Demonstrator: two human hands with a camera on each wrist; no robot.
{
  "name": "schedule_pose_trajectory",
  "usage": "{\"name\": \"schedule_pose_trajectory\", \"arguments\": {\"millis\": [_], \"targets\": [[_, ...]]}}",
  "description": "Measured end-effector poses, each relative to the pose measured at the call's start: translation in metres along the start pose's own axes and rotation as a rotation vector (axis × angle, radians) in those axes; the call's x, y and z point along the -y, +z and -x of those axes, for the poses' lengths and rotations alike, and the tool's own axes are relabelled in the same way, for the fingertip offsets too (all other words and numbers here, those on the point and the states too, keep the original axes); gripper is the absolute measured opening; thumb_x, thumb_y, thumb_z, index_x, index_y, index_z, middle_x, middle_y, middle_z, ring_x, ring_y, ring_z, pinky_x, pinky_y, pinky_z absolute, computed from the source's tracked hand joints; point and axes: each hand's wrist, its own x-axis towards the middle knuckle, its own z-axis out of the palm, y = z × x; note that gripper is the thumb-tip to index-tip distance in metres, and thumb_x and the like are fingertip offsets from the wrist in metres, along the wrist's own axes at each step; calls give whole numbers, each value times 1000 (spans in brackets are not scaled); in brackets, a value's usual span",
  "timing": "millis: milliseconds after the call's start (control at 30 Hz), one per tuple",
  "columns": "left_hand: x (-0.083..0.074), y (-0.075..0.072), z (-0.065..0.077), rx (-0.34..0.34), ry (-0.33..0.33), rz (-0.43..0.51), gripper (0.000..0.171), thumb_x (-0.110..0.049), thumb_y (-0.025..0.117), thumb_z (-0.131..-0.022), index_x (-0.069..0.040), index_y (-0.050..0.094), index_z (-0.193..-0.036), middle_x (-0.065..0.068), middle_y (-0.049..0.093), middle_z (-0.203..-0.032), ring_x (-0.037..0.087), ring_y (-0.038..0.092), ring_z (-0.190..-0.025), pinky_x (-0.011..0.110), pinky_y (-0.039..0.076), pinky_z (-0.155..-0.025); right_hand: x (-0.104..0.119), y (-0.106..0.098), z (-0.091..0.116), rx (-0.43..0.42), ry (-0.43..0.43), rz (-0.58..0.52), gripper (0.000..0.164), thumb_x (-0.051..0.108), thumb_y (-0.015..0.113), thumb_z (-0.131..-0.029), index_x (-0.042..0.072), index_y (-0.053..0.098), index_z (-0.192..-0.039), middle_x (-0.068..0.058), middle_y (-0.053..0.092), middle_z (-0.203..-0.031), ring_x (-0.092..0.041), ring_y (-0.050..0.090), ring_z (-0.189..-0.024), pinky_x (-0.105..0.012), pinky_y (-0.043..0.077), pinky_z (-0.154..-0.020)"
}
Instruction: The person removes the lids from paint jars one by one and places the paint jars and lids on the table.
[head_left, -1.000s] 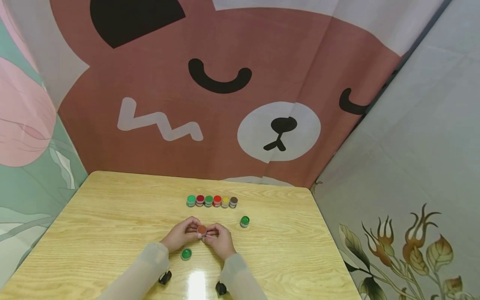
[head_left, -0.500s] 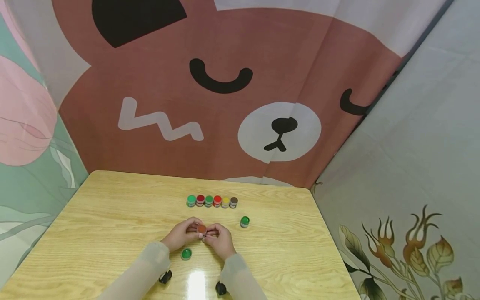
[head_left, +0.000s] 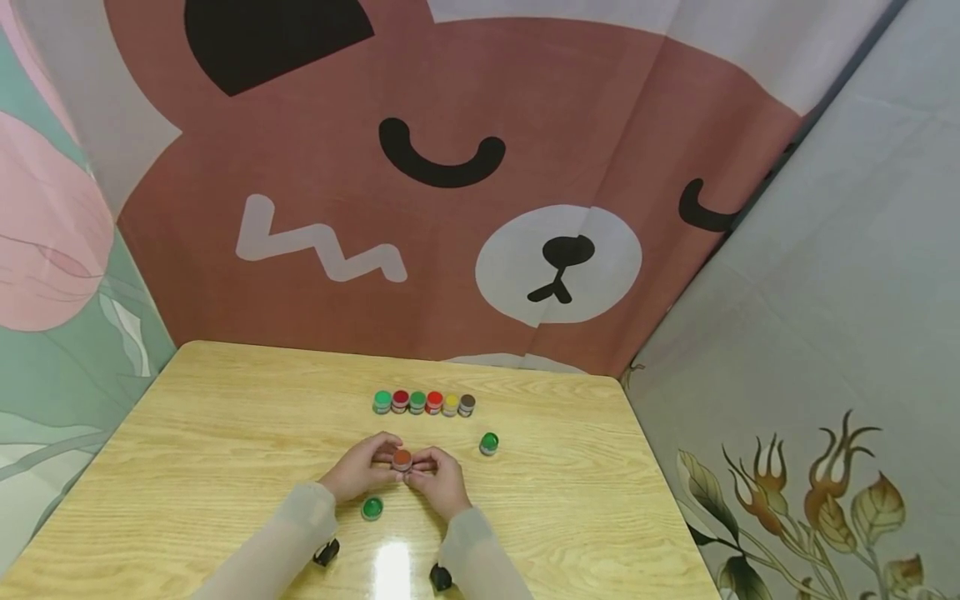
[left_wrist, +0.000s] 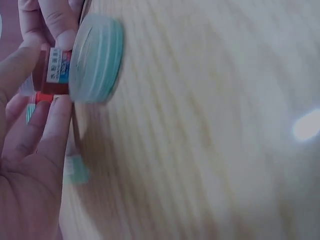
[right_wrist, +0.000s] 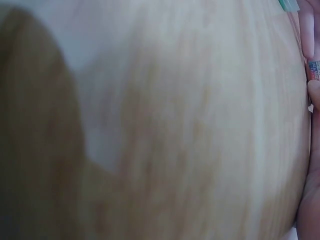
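Both hands meet at the middle of the wooden table (head_left: 225,417) and hold one small orange-lidded pot (head_left: 402,457) between their fingertips. My left hand (head_left: 378,461) pinches it from the left, my right hand (head_left: 423,463) from the right. In the left wrist view the pot (left_wrist: 52,72) shows a red body with a label, pinched between thumb and fingers (left_wrist: 55,120). A green pot (left_wrist: 97,57) lies just beside it. The right wrist view is blurred; only a finger (right_wrist: 305,30) and a bit of the label show at its right edge.
A row of several small pots (head_left: 423,403), green, red, yellow and brown, stands behind the hands. One green pot (head_left: 489,442) sits to the right, another (head_left: 372,507) near my left wrist. Cloth walls enclose the table's far and side edges.
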Motion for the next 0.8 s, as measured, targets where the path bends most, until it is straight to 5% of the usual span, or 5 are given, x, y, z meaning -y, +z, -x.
{"name": "schedule_pose_trajectory", "arguments": {"millis": [367, 800], "targets": [[-15, -16, -10, 90, 187, -315, 32, -10, 76, -92, -4, 66, -122, 9, 62, -117, 34, 62, -108, 47, 56, -93, -1, 0, 2, 13, -32, -10, 23, 0, 81, -84, 4, 70, -103, -2, 68, -94, -11, 69, -86, -23, 60, -77], [-38, -13, -24, 221, 198, -453, 21, -4, 75, -90, -4, 76, -112, 3, 68, -103, 20, 62, -95, 33, 56, -84, -6, 7, 0, -37, -41, 9, 32, 1, 85, -80, 4, 69, -107, -2, 63, -96, -10, 65, -87, -20, 58, -78]]}}
